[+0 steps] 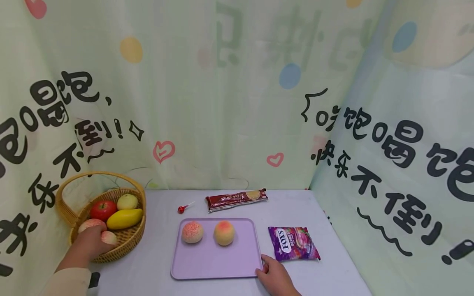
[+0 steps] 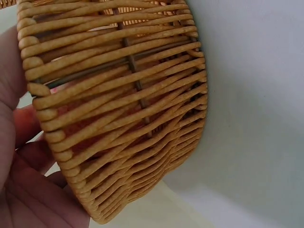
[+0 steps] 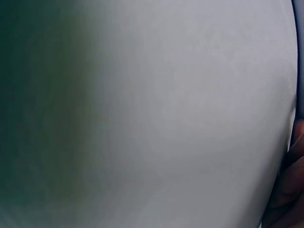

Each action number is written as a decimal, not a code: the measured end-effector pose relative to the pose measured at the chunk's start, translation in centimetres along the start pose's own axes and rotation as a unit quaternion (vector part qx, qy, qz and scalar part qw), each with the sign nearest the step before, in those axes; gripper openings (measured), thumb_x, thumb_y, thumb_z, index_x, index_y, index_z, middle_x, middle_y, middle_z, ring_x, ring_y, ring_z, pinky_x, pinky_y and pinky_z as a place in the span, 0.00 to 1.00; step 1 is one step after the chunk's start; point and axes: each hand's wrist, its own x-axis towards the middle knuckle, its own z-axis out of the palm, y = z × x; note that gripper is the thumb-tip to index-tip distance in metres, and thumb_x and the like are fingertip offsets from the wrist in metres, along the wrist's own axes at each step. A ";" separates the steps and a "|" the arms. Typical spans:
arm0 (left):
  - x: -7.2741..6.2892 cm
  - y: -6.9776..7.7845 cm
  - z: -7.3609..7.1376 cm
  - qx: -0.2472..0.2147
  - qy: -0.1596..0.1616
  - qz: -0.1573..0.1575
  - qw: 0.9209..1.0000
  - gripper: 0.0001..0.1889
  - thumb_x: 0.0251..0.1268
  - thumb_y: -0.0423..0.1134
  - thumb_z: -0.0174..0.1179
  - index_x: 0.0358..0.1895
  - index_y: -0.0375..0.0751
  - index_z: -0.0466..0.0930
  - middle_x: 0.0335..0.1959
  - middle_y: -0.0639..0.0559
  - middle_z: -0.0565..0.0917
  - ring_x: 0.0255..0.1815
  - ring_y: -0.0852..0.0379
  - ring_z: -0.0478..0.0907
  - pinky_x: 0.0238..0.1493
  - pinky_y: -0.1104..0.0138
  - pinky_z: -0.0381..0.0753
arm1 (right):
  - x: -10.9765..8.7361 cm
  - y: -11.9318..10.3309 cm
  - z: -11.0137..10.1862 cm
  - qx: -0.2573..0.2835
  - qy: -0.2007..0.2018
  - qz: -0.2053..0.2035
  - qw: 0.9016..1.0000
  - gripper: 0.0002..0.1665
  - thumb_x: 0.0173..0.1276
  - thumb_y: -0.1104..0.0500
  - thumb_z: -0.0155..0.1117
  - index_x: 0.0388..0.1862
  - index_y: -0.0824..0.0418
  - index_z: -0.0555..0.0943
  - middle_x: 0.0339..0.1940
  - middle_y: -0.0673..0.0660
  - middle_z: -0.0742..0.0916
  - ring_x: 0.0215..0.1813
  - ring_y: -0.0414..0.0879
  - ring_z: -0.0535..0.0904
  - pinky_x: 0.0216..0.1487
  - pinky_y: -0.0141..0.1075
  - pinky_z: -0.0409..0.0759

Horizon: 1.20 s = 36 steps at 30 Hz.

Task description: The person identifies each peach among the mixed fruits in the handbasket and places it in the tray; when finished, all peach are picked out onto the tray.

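My left hand (image 1: 90,243) reaches over the near rim of a wicker basket (image 1: 138,234), thumb and fingers around a small pale-pink peach (image 1: 109,237). Another peach (image 1: 91,224) lies just behind that hand. In the left wrist view, the basket's woven side (image 2: 128,104) hides most of what the fingers (image 2: 40,154) touch. At the lower right corner of a lilac tray (image 1: 218,265), my right hand (image 1: 275,277) grips the edge. On the tray sit a speckled pink peach (image 1: 192,232) and a yellow-orange peach (image 1: 224,233). A pale blurred surface fills most of the right wrist view.
The basket also holds a red tomato (image 1: 103,210), a yellow mango (image 1: 124,218) and a pale green round fruit (image 1: 127,202). Behind the tray lie a red lollipop (image 1: 181,209) and a long brown biscuit packet (image 1: 237,200). A purple candy bag (image 1: 294,243) lies right of it.
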 end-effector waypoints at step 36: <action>-1.2 0.9 1.1 -0.043 0.130 0.011 0.991 0.52 0.45 0.41 0.79 0.72 0.28 0.58 0.65 0.22 0.64 0.62 0.24 0.60 0.57 0.28 0.73 | 0.2 0.3 0.0 -0.009 -0.002 -0.010 1.000 0.37 0.65 0.54 0.71 0.66 0.76 0.75 0.25 0.48 0.77 0.27 0.42 0.69 0.28 0.33 0.66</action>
